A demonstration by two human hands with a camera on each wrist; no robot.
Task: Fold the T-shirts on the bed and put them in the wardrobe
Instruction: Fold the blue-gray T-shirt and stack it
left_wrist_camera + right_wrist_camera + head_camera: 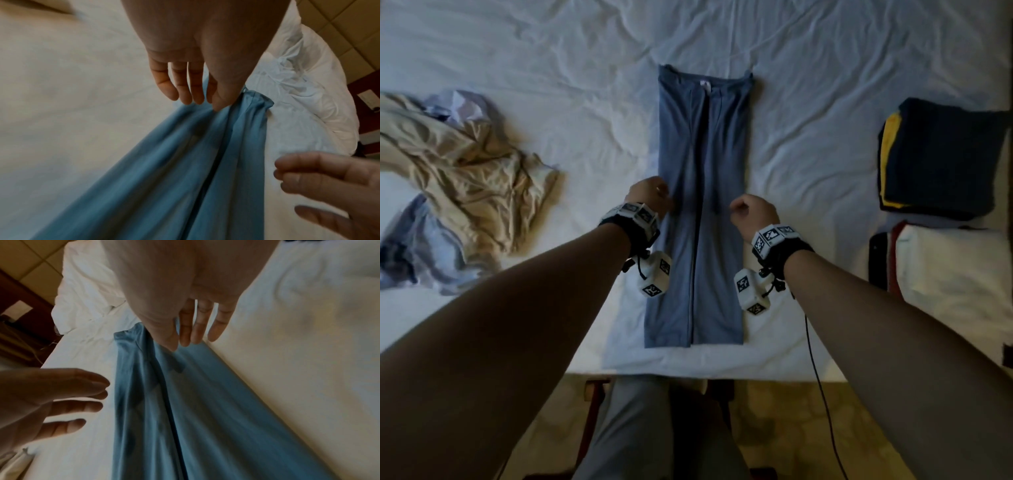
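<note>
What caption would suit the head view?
Both hands, left and right, hover over a blue T-shirt folded lengthwise on the bed.

Left hand point(191, 68), fingers point(164, 84) extended, over the blue T-shirt point(185, 170) on the white sheet point(72, 113); right hand point(333, 191) beside it.

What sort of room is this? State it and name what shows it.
Most likely a bedroom, possibly a hotel room: a bed with a wrinkled white sheet, a white pillow near a dark wooden headboard, and a stack of folded clothes.
</note>
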